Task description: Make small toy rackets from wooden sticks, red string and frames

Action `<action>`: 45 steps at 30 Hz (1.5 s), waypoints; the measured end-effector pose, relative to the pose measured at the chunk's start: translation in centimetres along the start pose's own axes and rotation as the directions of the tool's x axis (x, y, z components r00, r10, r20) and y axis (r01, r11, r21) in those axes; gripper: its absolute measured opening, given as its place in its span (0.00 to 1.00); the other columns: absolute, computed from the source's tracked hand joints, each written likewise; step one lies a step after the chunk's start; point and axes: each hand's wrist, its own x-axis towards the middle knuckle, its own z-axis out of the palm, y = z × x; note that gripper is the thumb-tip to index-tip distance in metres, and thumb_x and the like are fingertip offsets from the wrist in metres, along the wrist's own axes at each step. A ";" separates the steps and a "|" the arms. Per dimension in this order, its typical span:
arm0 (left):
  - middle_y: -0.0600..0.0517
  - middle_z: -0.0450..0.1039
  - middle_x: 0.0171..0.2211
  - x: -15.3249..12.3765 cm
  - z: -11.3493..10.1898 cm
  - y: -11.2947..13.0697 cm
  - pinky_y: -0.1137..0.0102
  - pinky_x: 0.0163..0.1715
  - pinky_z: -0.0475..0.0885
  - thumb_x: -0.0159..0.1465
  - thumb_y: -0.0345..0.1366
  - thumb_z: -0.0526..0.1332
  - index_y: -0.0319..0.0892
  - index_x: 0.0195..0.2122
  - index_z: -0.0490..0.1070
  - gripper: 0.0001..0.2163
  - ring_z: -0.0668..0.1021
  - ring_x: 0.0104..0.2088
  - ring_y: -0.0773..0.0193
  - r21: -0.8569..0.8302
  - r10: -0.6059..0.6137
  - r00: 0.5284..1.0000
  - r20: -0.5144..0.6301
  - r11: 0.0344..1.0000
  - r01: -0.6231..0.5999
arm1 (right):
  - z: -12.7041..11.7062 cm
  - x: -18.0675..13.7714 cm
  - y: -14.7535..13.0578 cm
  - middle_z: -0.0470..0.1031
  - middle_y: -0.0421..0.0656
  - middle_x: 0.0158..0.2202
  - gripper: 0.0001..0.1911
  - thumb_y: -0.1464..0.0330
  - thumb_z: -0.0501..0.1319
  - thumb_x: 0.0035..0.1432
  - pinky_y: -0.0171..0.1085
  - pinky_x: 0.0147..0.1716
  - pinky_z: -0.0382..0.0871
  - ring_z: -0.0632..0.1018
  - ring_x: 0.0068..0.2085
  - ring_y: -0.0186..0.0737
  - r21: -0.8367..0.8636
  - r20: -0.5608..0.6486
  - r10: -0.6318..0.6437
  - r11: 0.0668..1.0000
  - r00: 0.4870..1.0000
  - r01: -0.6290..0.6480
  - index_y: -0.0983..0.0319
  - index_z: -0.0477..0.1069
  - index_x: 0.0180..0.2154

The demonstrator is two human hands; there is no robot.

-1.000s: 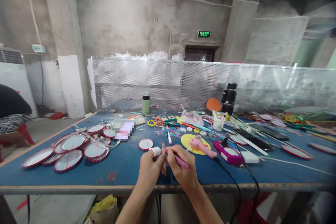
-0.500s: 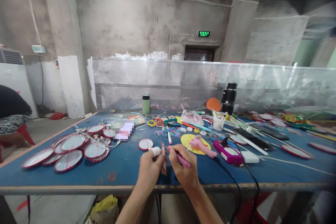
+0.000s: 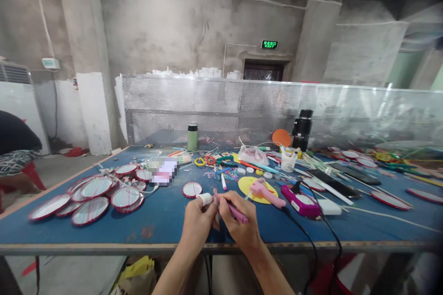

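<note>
Slim pen against flat stick, both pinched at the near edge

The right hand (image 3: 242, 222) is closed in a writing grip around a pink pen (image 3: 239, 215), and the left hand (image 3: 196, 222) pinches a flat stick (image 3: 217, 223) between thumb and fingers. The two hands nearly meet over the near middle of the blue table (image 3: 155, 221), with the pen's far end at or close to the stick's upper part; whether they touch is too small to tell.

The stick looks light and stiff, probably thin wood, dry enough not to slip but likely to snap if bent hard. A pinch by its flat faces, away from the part facing the pen, would seem best. The pen should be light and rigid, its smooth barrel a little slippery; low on the barrel is the steadier hold. (A white wrap (image 3: 205, 199) on a left finger may dull the feel there.)

In looks, the stick is pale tan, narrow and roughly upright, mostly hidden by fingers. The pen is evenly pink, with its blunt near end sloping right.
</note>
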 end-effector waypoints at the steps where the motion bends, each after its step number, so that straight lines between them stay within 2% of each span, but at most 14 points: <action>1: 0.56 0.68 0.13 0.0 0.0 0.0 0.75 0.19 0.64 0.61 0.49 0.60 0.41 0.21 0.66 0.18 0.71 0.16 0.66 0.003 0.000 1.000 0.003 1.000 0.000 | 0.0 0.0 0.0 0.77 0.40 0.27 0.08 0.72 0.55 0.63 0.32 0.30 0.70 0.77 0.27 0.34 -0.005 -0.008 0.003 1.000 1.000 -0.003 0.61 0.72 0.33; 10: 0.56 0.68 0.13 0.0 0.0 0.1 0.75 0.18 0.64 0.61 0.50 0.60 0.41 0.22 0.67 0.18 0.72 0.15 0.66 -0.001 0.004 1.000 0.005 1.000 -0.004 | -0.1 0.0 0.0 0.77 0.41 0.28 0.08 0.72 0.55 0.63 0.33 0.30 0.70 0.77 0.28 0.35 -0.020 -0.014 -0.002 1.000 1.000 0.002 0.61 0.72 0.33; 15: 0.55 0.68 0.12 0.0 -0.1 0.1 0.75 0.18 0.64 0.62 0.49 0.60 0.41 0.22 0.68 0.18 0.72 0.15 0.66 0.011 0.002 1.000 0.006 1.000 -0.002 | -0.1 -0.2 0.1 0.77 0.40 0.27 0.09 0.71 0.56 0.63 0.33 0.30 0.69 0.77 0.27 0.35 -0.046 -0.071 0.044 0.998 0.996 -0.047 0.61 0.72 0.31; 21: 0.55 0.68 0.12 0.0 -0.1 0.0 0.75 0.19 0.64 0.62 0.47 0.59 0.41 0.22 0.68 0.17 0.72 0.15 0.66 0.018 0.004 1.000 0.008 1.000 -0.004 | -0.1 -0.1 0.1 0.77 0.40 0.27 0.09 0.72 0.55 0.63 0.33 0.30 0.70 0.77 0.27 0.35 -0.013 -0.024 0.018 1.000 1.000 -0.018 0.61 0.72 0.32; 37: 0.55 0.68 0.12 0.0 0.0 0.1 0.75 0.18 0.63 0.62 0.46 0.59 0.41 0.22 0.68 0.16 0.71 0.15 0.66 0.010 -0.004 1.000 0.007 1.000 0.004 | -0.1 -0.1 0.0 0.77 0.40 0.27 0.08 0.72 0.56 0.63 0.33 0.30 0.70 0.77 0.28 0.35 -0.042 -0.057 0.027 0.999 0.998 -0.030 0.61 0.72 0.32; 45: 0.56 0.68 0.13 0.0 0.0 -0.2 0.75 0.18 0.64 0.62 0.45 0.59 0.41 0.22 0.67 0.15 0.72 0.15 0.66 -0.006 0.003 1.000 0.002 1.000 -0.003 | 0.1 -0.2 0.2 0.77 0.41 0.28 0.08 0.73 0.56 0.63 0.33 0.31 0.69 0.78 0.28 0.35 -0.018 -0.012 0.011 1.000 1.000 -0.011 0.61 0.72 0.33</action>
